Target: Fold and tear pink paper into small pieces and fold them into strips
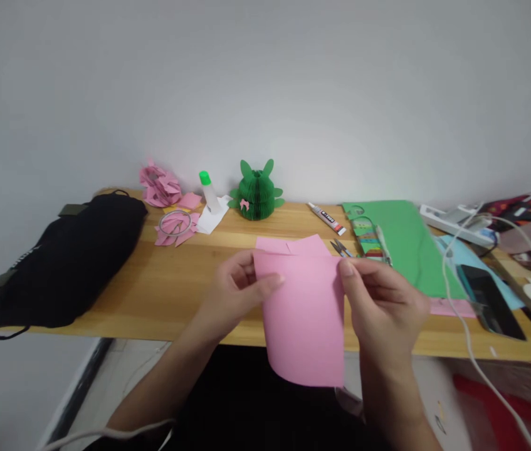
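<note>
Between my hands a sheet of pink paper (305, 319) hangs in front of the table's front edge, its lower part curving. My left hand (241, 288) pinches the upper left corner, with the thumb on the near face. At the upper right corner, my right hand (378, 291) grips the sheet between thumb and fingers. Behind the held sheet, more pink paper (310, 245) lies on the table, partly hidden. A pair of scissors (340, 248) lies close to my right hand, its handles hidden from view.
A green paper figure (256, 191), a glue stick (209, 191) and pink scraps (160, 185) are along the wall. A glue tube (327, 219), green sheets (415, 244), a phone (493, 300) and a power strip (457, 225) lie right. A black bag (72, 263) lies left. A white cable (462, 326) crosses the right side.
</note>
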